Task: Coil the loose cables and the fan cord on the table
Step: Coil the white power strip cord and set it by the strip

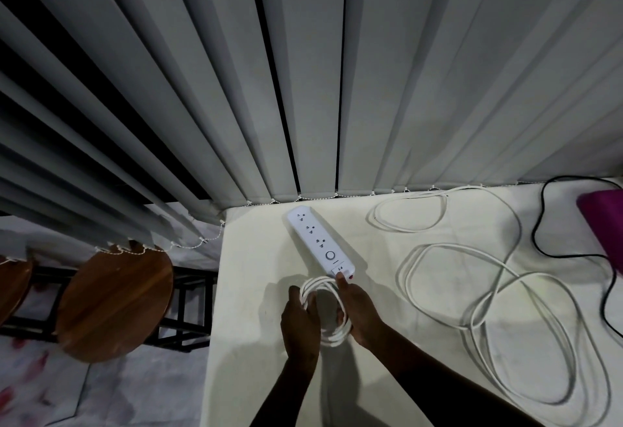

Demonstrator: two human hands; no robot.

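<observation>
Hands (325, 317) on coil (328, 312), strip (320, 244) diagonal

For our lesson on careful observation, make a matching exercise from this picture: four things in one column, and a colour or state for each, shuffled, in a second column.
Things:
1. power strip
2. coil
3. black cord
4. stool

States:
A. held in both hands
B. brown wood, standing left of the table
C. white, lying flat with its sockets up
D. running along the table's right side

Pairs: 1-C, 2-A, 3-D, 4-B. The left hand and right hand hold the coil over the table.
</observation>
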